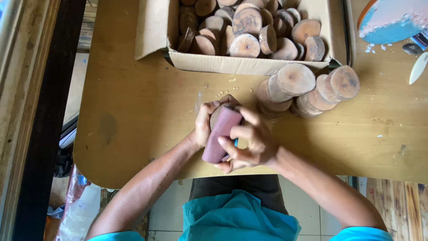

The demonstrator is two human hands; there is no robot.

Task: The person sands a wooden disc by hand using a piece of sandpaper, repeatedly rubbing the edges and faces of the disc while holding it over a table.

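My left hand point(203, 123) grips a round wooden disc point(216, 115) on edge over the wooden table point(142, 111). My right hand point(249, 140) holds a reddish-brown sanding block point(221, 134) wrapped in sandpaper, pressed against the disc. Most of the disc is hidden by the block and my fingers. Two leaning stacks of wooden discs point(307, 87) lie on the table just right of my hands.
An open cardboard box point(240, 62) full of several wooden discs sits at the back of the table. A blue and white round object point(392, 18) and a small white tool point(418, 68) lie at the far right. Small wood crumbs point(223, 91) dot the table.
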